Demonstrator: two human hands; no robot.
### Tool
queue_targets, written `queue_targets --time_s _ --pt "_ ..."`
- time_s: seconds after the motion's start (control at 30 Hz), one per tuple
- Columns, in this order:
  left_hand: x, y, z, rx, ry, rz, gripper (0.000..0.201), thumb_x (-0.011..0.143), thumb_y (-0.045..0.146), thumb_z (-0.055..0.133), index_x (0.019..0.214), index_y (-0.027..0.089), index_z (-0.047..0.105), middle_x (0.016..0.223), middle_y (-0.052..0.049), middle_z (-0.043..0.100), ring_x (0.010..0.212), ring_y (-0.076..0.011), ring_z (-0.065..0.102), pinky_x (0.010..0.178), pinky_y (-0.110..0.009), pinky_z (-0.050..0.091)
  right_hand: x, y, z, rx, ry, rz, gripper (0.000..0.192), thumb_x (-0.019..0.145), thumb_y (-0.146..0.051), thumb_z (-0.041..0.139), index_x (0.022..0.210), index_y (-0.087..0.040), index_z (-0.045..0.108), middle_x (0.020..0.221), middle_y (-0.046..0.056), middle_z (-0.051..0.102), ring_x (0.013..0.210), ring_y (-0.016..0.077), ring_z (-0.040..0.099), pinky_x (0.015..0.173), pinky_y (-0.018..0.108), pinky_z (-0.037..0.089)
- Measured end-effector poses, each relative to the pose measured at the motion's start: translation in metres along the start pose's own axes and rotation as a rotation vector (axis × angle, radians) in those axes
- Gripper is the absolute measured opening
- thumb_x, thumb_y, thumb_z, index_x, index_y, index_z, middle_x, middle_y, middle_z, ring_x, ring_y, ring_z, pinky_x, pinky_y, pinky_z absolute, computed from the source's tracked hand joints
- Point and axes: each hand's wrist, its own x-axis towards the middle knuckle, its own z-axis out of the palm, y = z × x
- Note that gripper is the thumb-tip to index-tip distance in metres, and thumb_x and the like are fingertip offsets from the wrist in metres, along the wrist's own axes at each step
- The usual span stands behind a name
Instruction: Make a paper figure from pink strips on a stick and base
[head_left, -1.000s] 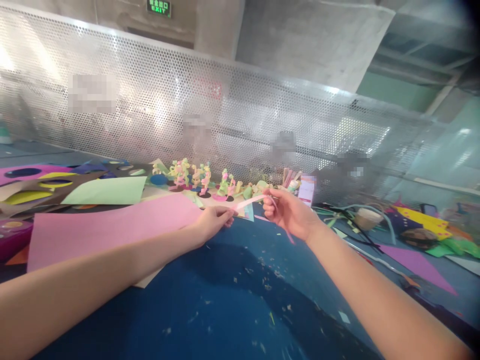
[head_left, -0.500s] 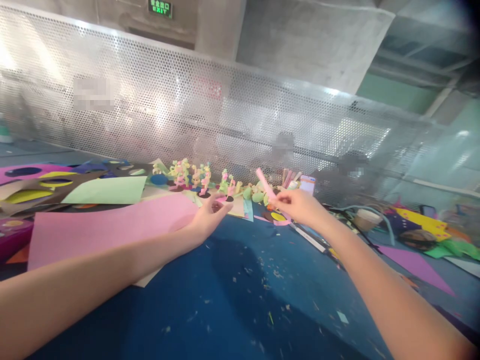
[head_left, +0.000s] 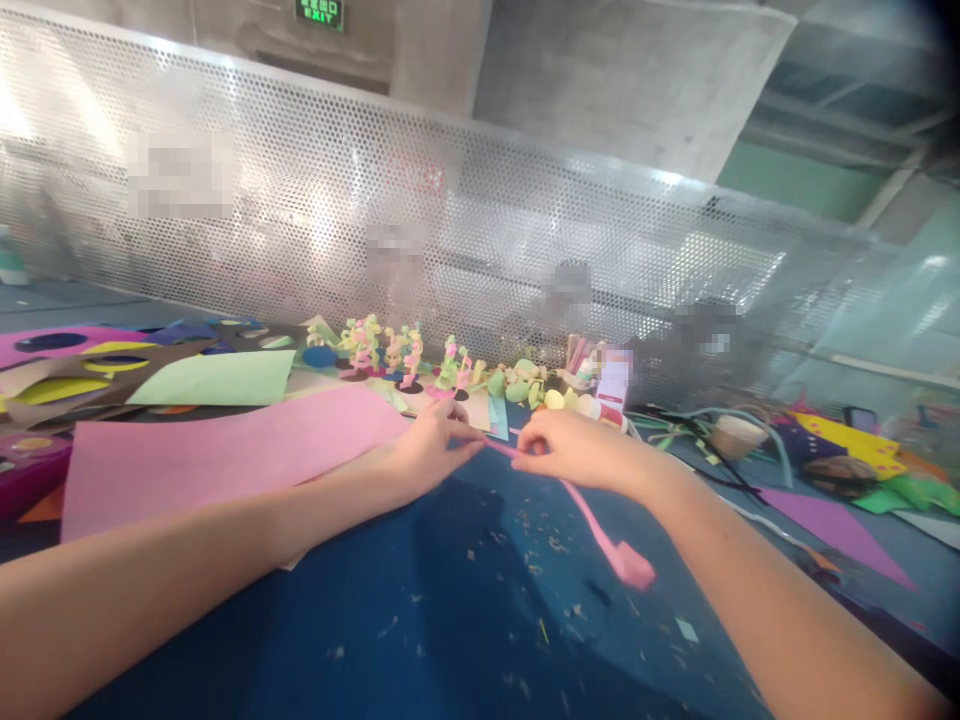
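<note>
Between my two hands a narrow pink paper strip [head_left: 592, 515] is stretched. My left hand [head_left: 431, 445] pinches one end of it between thumb and fingertips. A short way to the right, my right hand [head_left: 581, 450] pinches the strip too; its tail comes out below that hand and ends in a wider, folded pink piece [head_left: 634, 566] over the blue table. Under my left forearm lies a large pink sheet [head_left: 225, 462]. Just beyond the hands stand several small curled-paper figures [head_left: 365, 348] in pink, green and yellow.
A perforated metal screen [head_left: 300, 190] runs along the back. Left are a pale green sheet [head_left: 214, 378] and a magenta box [head_left: 34, 475]. A lit phone [head_left: 615, 382] leans behind my right hand. Right are a cup [head_left: 735, 437] and a purple sheet [head_left: 836, 535]. Scraps dot the blue table [head_left: 360, 610].
My right hand has come down and nearer to the left, turning the pink strip from raised to drawn between both hands. My left fingers, apart before, now pinch its end.
</note>
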Motion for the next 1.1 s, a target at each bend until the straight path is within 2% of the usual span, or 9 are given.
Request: queue_targets --time_s 0.1,0.23,0.4,0.53,0.6,0.7,0.9,1.0,1.1 --pt "0.0 0.0 0.0 0.023 0.025 -0.004 0.021 0.078 0.033 0.053 0.085 0.024 0.071 0.082 -0.005 0.049 0.079 -0.0179 0.048 0.074 -0.03 0.04 0.006 0.003 0.008 0.056 0.09 -0.027 0.013 0.069 -0.033 0.063 0.073 -0.021 0.065 0.06 0.001 0.06 0.046 0.0107 0.048 0.042 0.023 0.028" --pt "0.001 0.003 -0.001 0.007 0.021 -0.022 0.022 0.078 0.029 0.052 0.085 0.021 0.071 0.074 -0.004 0.051 0.071 -0.0162 0.049 0.068 -0.027 0.04 0.011 0.004 0.014 -0.001 0.148 -0.033 0.014 0.075 -0.03 0.056 0.067 -0.02 0.062 0.062 0.002 0.061 0.052 0.0128 0.051 0.048 0.024 0.033" --pt "0.002 0.002 0.0 -0.013 0.056 -0.071 0.02 0.076 0.027 0.053 0.082 0.022 0.072 0.072 -0.004 0.054 0.07 -0.0164 0.05 0.067 -0.026 0.04 0.012 0.001 0.017 -0.046 0.152 -0.089 0.012 0.071 -0.023 0.057 0.064 -0.02 0.067 0.068 0.004 0.063 0.058 0.0152 0.054 0.053 0.027 0.035" --pt "0.001 -0.002 0.002 -0.097 0.023 -0.096 0.02 0.072 0.025 0.055 0.086 0.023 0.071 0.072 -0.002 0.06 0.065 -0.0153 0.051 0.061 -0.024 0.038 0.014 -0.005 0.022 0.255 0.217 0.031 0.008 0.066 -0.02 0.061 0.06 -0.02 0.065 0.059 0.002 0.062 0.056 0.0157 0.054 0.053 0.027 0.036" --pt "0.002 -0.003 0.003 -0.143 0.01 -0.139 0.018 0.072 0.026 0.056 0.082 0.022 0.07 0.069 -0.001 0.061 0.059 -0.014 0.05 0.055 -0.024 0.037 0.016 -0.007 0.025 0.411 0.248 0.086 0.005 0.062 -0.019 0.065 0.058 -0.02 0.064 0.058 0.002 0.062 0.056 0.0158 0.055 0.053 0.027 0.038" --pt "0.003 -0.004 0.005 -0.274 -0.029 -0.209 0.018 0.074 0.033 0.054 0.074 0.019 0.066 0.059 0.0 0.057 0.054 -0.0128 0.048 0.051 -0.023 0.035 0.02 -0.008 0.029 0.55 0.211 0.14 0.006 0.062 -0.02 0.067 0.06 -0.02 0.061 0.052 0.0 0.061 0.047 0.0136 0.054 0.048 0.027 0.04" --pt "0.008 -0.007 0.009 -0.499 -0.009 -0.263 0.016 0.074 0.03 0.054 0.084 0.017 0.056 0.064 0.001 0.058 0.06 -0.0126 0.054 0.057 -0.023 0.042 0.024 -0.009 0.037 0.897 0.132 0.237 0.008 0.069 -0.022 0.064 0.068 -0.017 0.058 0.06 0.003 0.066 0.052 0.0116 0.059 0.054 0.026 0.051" --pt "0.01 -0.009 0.01 -0.659 0.009 -0.272 0.017 0.074 0.026 0.056 0.087 0.019 0.05 0.062 0.003 0.056 0.057 -0.0113 0.054 0.057 -0.024 0.043 0.023 -0.011 0.039 1.023 0.114 0.255 0.007 0.071 -0.02 0.063 0.071 -0.016 0.057 0.064 0.004 0.066 0.055 0.0101 0.06 0.059 0.025 0.053" --pt "0.011 -0.007 0.009 -0.85 0.024 -0.315 0.02 0.072 0.023 0.06 0.088 0.019 0.048 0.067 0.002 0.059 0.063 -0.0116 0.058 0.066 -0.027 0.046 0.023 -0.014 0.041 1.087 0.126 0.258 0.007 0.073 -0.02 0.061 0.071 -0.016 0.056 0.068 0.005 0.066 0.057 0.009 0.059 0.061 0.025 0.052"
